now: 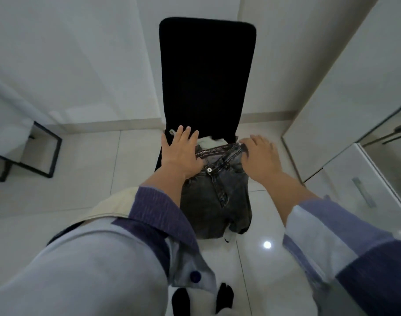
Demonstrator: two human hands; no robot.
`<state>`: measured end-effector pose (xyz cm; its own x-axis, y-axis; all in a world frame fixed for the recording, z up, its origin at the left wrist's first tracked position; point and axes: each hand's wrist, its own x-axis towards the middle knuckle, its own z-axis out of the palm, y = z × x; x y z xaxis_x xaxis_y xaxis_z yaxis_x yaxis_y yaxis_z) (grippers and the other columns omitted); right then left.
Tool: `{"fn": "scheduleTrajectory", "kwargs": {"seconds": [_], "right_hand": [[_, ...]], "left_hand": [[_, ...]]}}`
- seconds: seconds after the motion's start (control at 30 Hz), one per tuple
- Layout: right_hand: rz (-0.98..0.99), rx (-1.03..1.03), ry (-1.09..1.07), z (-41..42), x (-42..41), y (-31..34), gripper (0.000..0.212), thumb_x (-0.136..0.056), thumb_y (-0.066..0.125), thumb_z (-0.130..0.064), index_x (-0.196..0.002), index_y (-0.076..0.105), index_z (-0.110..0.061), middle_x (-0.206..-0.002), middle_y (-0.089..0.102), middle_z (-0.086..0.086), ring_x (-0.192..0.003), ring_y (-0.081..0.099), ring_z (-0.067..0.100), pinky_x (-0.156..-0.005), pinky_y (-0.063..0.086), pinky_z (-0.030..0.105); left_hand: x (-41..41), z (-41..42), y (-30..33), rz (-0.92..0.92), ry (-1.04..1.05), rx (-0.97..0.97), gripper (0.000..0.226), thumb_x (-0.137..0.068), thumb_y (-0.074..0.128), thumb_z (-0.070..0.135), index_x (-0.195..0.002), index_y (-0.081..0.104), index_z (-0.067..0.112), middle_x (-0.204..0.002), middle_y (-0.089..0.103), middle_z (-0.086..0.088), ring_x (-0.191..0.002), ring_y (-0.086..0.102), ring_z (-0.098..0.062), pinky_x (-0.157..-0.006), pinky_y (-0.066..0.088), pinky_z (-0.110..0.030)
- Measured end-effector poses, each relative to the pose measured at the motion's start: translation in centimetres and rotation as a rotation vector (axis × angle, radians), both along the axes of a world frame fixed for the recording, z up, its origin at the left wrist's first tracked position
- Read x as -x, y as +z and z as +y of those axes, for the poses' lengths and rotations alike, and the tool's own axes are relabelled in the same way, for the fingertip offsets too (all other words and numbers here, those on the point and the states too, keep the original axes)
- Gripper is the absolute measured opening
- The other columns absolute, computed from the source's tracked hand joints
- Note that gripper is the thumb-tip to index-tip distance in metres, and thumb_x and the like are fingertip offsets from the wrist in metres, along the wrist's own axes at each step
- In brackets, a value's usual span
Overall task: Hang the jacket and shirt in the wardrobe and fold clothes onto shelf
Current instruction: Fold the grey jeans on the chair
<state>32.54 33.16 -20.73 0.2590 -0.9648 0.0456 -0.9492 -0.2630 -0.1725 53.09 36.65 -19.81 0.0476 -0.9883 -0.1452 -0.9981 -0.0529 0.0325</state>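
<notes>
**Jeans on the chair, folding stage not yet finished**

From my remote view, the wardrobe (345, 92) stood at the right, its pale door filling that side of the frame; I could see no shelf, rail or hanger inside it, so I could not tell whether the jacket and shirt had been hung. The black chair (207, 71) stood straight ahead on the tiled floor (85, 169), its tall back facing me. Across its seat lay the jeans (220, 192), dark washed denim, waistband toward the chair back and button uppermost, the legs hanging over the front edge toward the floor. A pale garment (209, 141) showed just behind the waistband, mostly covered; I could not identify it. The left hand (181, 153) lay flat with fingers straight and spread, pressing on the left part of the waistband and gripping nothing. The right hand (261, 157) rested on the right part of the waistband, fingers loosely extended; whether its fingertips hooked the cloth I could not tell. I judged that the jeans were being laid out or smoothed, unfolded as yet, and that folding, and carrying both garments to the shelf, remained to be done.
</notes>
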Motion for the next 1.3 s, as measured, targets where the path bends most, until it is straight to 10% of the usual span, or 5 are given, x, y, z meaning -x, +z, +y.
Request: {"fn": "scheduleTrajectory", "kwargs": {"seconds": [0.5, 0.83, 1.0, 1.3], "right_hand": [[0.088, -0.459, 0.019, -16.4, -2.1, -18.5, 0.053, -0.096, 0.045, -0.03, -0.146, 0.032, -0.021, -0.154, 0.021, 0.018, -0.138, 0.024, 0.041, -0.113, 0.027, 0.048], [0.128, -0.656, -0.124, -22.2, -1.7, -25.9, 0.094, -0.086, 0.062, -0.049, -0.15, -0.006, -0.038, -0.157, -0.025, 0.003, -0.145, 0.003, 0.042, -0.115, 0.016, 0.057], [0.051, -0.49, -0.243, -22.8, -0.9, -24.9, 0.122, -0.057, 0.084, -0.053, -0.148, 0.006, -0.033, -0.15, 0.026, 0.021, -0.133, 0.032, 0.045, -0.107, 0.031, 0.056], [0.087, -0.332, -0.174, -17.3, 0.3, -16.6, 0.057, -0.077, 0.072, -0.045, -0.12, 0.046, -0.017, -0.108, 0.065, 0.015, -0.105, 0.059, 0.037, -0.091, 0.04, 0.044]], "left_hand": [[-5.5, -11.1, -17.9, 0.109, 0.253, -0.359, 0.091, -0.079, 0.055, 0.069, -0.151, 0.019, 0.027, -0.161, 0.004, 0.003, -0.148, 0.006, -0.023, -0.115, 0.019, -0.053], [-7.4, -11.2, -25.3, -0.001, 0.389, -0.574, 0.12, -0.054, 0.064, 0.082, -0.148, 0.008, 0.032, -0.159, 0.003, -0.002, -0.146, 0.003, -0.037, -0.111, 0.014, -0.063], [-6.8, -11.5, -24.2, -0.012, 0.47, -0.479, 0.11, -0.053, 0.077, 0.07, -0.137, 0.028, 0.018, -0.139, 0.024, -0.016, -0.122, 0.039, -0.037, -0.094, 0.042, -0.048], [-5.2, -9.3, -16.8, 0.118, 0.494, -0.397, 0.049, -0.076, 0.077, 0.039, -0.115, 0.062, 0.016, -0.113, 0.061, -0.01, -0.106, 0.06, -0.032, -0.088, 0.045, -0.04]]}}
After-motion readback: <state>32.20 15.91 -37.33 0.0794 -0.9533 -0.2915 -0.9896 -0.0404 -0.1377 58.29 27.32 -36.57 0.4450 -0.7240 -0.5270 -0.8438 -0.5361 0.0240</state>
